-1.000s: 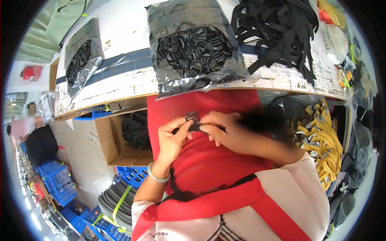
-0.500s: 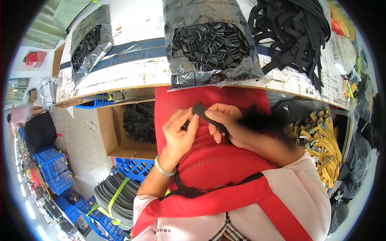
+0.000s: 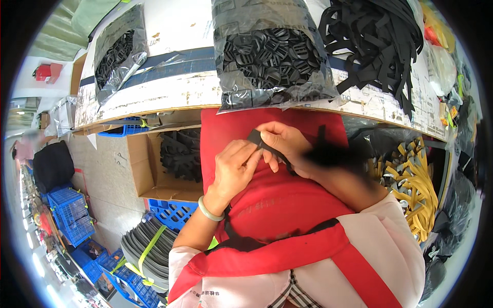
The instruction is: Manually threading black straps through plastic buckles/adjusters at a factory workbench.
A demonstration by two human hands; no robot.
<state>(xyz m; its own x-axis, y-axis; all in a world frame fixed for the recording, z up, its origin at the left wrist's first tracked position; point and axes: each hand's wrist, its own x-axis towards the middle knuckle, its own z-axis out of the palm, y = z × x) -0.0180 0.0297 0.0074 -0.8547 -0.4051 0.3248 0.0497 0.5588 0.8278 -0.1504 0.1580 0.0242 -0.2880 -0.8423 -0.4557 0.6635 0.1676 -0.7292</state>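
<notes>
Your right hand [image 3: 288,143] has the black webbing strap [image 3: 255,136] pinched near its upper end, over your red apron [image 3: 287,203]. Strap slants down-right under that palm; your left hand [image 3: 232,168] crowds its left edge, can't tell if it's pinching.

The scuffed white worktop [image 3: 177,95] carries a small plastic bag [image 3: 115,60], a bigger bag [image 3: 277,97] of black buckles [image 3: 272,56] and, right of both, tangled black straps [image 3: 377,49].

Black strap [image 3: 254,136] — partly hidden
</notes>
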